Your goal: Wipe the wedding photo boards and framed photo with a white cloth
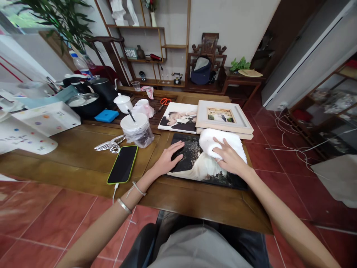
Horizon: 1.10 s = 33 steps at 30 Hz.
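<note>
A large dark photo print (192,156) with a white dress in it lies flat on the wooden table (195,203) in front of me. My left hand (167,158) rests flat on its left edge, fingers stretched out. My right hand (230,158) presses a white cloth (220,143) onto the print's upper right part, fingers curled over the cloth. Behind the print lie a cream picture frame (223,117) and another unframed photo (178,117).
A phone in a green case (123,163) lies left of the print, with a plastic-bagged lidded cup (138,130) and metal clips (110,144) behind it. Pots, a teapot, scissors and white boxes crowd the far left. Cables trail over the red tile floor at right.
</note>
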Each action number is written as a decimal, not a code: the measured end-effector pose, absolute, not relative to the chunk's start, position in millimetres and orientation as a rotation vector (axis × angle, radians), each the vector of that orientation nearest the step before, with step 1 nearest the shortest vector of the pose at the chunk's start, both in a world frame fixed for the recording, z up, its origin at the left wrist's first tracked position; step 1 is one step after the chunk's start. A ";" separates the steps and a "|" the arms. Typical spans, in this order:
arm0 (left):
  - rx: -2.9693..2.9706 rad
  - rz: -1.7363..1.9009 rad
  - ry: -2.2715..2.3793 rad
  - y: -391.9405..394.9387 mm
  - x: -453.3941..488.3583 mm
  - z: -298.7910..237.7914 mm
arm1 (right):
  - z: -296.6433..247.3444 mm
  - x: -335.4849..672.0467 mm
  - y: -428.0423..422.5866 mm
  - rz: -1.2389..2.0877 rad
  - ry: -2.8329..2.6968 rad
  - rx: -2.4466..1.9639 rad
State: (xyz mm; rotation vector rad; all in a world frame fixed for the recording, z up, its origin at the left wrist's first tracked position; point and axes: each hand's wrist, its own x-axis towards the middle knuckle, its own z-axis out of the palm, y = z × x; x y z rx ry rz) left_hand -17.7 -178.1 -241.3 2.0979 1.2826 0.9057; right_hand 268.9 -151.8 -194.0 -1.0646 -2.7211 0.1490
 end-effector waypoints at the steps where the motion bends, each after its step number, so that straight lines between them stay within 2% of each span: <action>1: 2.100 0.910 1.283 -177.9 -17.9 -241.6 | -194.7 268.4 -154.4 0.143 -2.724 -1.061; 21: 2.113 0.925 1.266 -179.0 -19.0 -242.8 | -187.8 247.5 -273.0 0.474 -2.830 -0.787; 26: 2.106 0.928 1.269 -179.0 -19.0 -243.4 | -184.8 248.1 -258.1 0.502 -2.844 -0.735; 33: 2.096 0.934 1.267 -178.9 -19.3 -243.1 | -187.2 256.7 -194.3 0.429 -2.770 -0.837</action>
